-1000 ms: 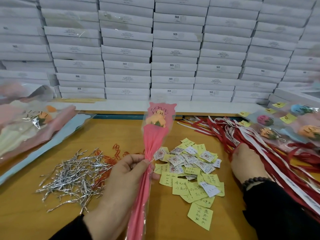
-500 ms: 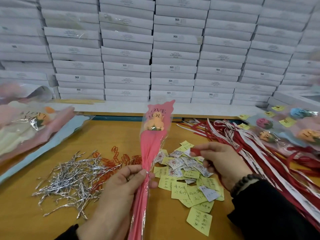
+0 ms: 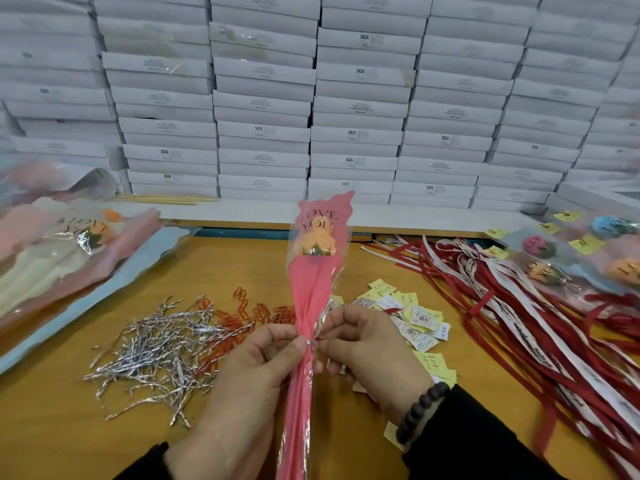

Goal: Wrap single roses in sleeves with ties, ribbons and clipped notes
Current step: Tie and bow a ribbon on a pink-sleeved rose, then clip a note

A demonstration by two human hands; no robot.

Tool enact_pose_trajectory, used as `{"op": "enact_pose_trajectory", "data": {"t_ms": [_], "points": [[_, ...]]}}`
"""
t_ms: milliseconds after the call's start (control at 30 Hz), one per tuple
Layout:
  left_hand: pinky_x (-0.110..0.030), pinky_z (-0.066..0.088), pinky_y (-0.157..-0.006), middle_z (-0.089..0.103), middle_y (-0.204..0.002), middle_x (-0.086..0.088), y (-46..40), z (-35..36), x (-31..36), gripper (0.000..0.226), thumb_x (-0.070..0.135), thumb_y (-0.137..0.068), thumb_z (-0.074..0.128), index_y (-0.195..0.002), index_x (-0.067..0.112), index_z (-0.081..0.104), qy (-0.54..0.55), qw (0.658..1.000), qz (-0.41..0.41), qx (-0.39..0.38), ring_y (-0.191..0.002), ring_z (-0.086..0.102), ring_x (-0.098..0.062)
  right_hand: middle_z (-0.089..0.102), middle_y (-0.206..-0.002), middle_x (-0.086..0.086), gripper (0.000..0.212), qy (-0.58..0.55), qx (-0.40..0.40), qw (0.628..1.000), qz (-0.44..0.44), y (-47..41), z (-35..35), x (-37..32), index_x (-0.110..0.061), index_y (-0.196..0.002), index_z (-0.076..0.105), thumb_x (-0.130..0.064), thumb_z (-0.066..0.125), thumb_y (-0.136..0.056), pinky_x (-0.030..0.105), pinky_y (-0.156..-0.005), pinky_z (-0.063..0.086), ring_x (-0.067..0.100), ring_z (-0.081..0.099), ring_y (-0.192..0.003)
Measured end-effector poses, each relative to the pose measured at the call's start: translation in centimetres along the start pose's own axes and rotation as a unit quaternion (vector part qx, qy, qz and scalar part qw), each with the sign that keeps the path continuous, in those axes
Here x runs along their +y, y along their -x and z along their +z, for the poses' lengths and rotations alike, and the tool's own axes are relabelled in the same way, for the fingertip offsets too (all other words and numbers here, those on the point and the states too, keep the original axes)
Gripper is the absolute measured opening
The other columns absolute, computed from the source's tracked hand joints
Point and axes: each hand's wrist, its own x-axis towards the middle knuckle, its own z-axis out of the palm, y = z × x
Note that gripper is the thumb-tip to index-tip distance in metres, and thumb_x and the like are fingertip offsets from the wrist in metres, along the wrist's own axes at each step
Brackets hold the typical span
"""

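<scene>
A pink sleeve [image 3: 313, 282] printed "LOVE YOU" stands upright over the table with an orange rose [image 3: 317, 241] inside its clear top. My left hand [image 3: 256, 372] grips the gathered neck of the sleeve, where a silver tie [image 3: 308, 342] circles it. My right hand [image 3: 367, 344] pinches a thin red ribbon end [image 3: 320, 338] against that neck. A pile of yellow and white notes [image 3: 415, 318] lies just behind my right hand, partly hidden by it.
Silver twist ties [image 3: 156, 351] are heaped at the left, with orange paper clips [image 3: 256, 311] beside them. Red and white ribbons [image 3: 519, 306] sprawl at the right, by wrapped roses [image 3: 588, 258]. Empty sleeves [image 3: 52, 258] lie far left. White boxes [image 3: 346, 98] are stacked behind.
My right hand left the ribbon pile, picked up a red ribbon and carried it left to the sleeve's neck. My left hand kept its hold on the sleeve.
</scene>
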Motion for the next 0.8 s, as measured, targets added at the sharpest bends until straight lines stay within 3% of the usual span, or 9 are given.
{"op": "enact_pose_trajectory", "data": {"t_ms": [167,333,433,533,567,600,667,800], "points": [[-0.023,0.051,-0.045,0.062,-0.059,-0.019,0.2,0.3,0.2,0.014,0.003,-0.068,0.06,-0.08,-0.003,0.065,0.001,1.0,-0.002,-0.011,-0.047,0.063,-0.023,0.069,-0.075,0.004,0.033,0.074,0.013,0.996,-0.055,0.1,0.7,0.2,-0.019,-0.104,0.061,0.007,0.057,-0.084,0.022,-0.04,0.042,0.014,0.052,-0.046],[-0.023,0.051,-0.045,0.062,-0.059,-0.02,0.4,0.3,0.2,0.013,0.005,-0.064,0.062,-0.073,0.001,0.069,0.006,1.0,-0.014,-0.008,-0.048,0.062,-0.022,0.068,-0.077,0.001,0.033,0.048,-0.004,0.998,-0.046,0.3,0.8,0.2,-0.019,-0.102,0.057,0.008,0.054,-0.083,0.018,-0.037,0.038,0.008,0.053,-0.044],[-0.022,0.052,-0.045,0.065,-0.062,-0.02,0.1,0.0,0.1,0.022,0.007,-0.061,0.065,-0.08,-0.001,0.07,0.003,1.0,-0.024,0.018,-0.049,0.062,-0.019,0.069,-0.089,0.003,0.033,0.055,-0.036,0.997,-0.044,0.4,0.8,-0.3,-0.016,-0.106,0.056,0.006,0.058,-0.082,0.016,-0.037,0.037,0.009,0.054,-0.049],[-0.022,0.052,-0.047,0.066,-0.064,-0.02,-0.3,-0.5,0.3,0.023,0.011,-0.06,0.066,-0.081,0.003,0.071,-0.001,0.999,-0.022,0.044,-0.052,0.06,-0.021,0.065,-0.109,-0.009,0.04,0.155,-0.043,0.985,-0.068,0.2,0.2,-0.7,-0.022,-0.113,0.056,-0.002,0.066,-0.08,0.013,-0.061,0.047,-0.001,0.06,-0.078],[-0.023,0.051,-0.048,0.066,-0.064,-0.02,-0.3,-0.6,0.4,0.023,0.012,-0.061,0.067,-0.082,0.003,0.071,0.0,0.999,-0.022,0.048,-0.054,0.059,-0.023,0.063,-0.109,-0.013,0.041,0.176,-0.054,0.981,-0.067,0.2,-0.1,-0.8,-0.023,-0.113,0.055,-0.003,0.067,-0.08,0.009,-0.063,0.045,-0.009,0.059,-0.076],[-0.024,0.051,-0.048,0.066,-0.063,-0.019,-0.3,-0.7,0.6,0.024,0.012,-0.062,0.067,-0.084,0.003,0.071,0.002,0.998,-0.023,0.051,-0.054,0.057,-0.023,0.062,-0.105,-0.015,0.041,0.177,-0.07,0.981,-0.047,0.3,-0.5,-1.0,-0.025,-0.113,0.053,-0.004,0.067,-0.081,0.007,-0.056,0.043,-0.011,0.057,-0.063],[-0.023,0.049,-0.044,0.065,-0.06,-0.016,-0.3,-0.9,0.9,0.026,0.012,-0.064,0.066,-0.088,0.001,0.069,0.008,0.998,-0.019,0.059,-0.047,0.056,-0.018,0.064,-0.093,-0.011,0.036,0.152,-0.098,0.983,0.019,0.6,-1.4,-1.4,-0.024,-0.11,0.051,-0.007,0.067,-0.083,0.012,-0.04,0.038,-0.002,0.049,-0.04],[-0.02,0.051,-0.041,0.067,-0.064,-0.012,-0.6,-1.5,1.5,0.021,0.006,-0.076,0.062,-0.095,0.001,0.065,0.036,0.996,-0.005,0.085,-0.047,0.062,-0.013,0.07,-0.071,0.001,0.006,0.135,-0.09,0.986,0.04,0.5,-3.5,-2.3,-0.016,-0.084,0.062,-0.013,0.067,-0.084,0.015,-0.036,0.033,0.004,0.045,-0.038]]}}
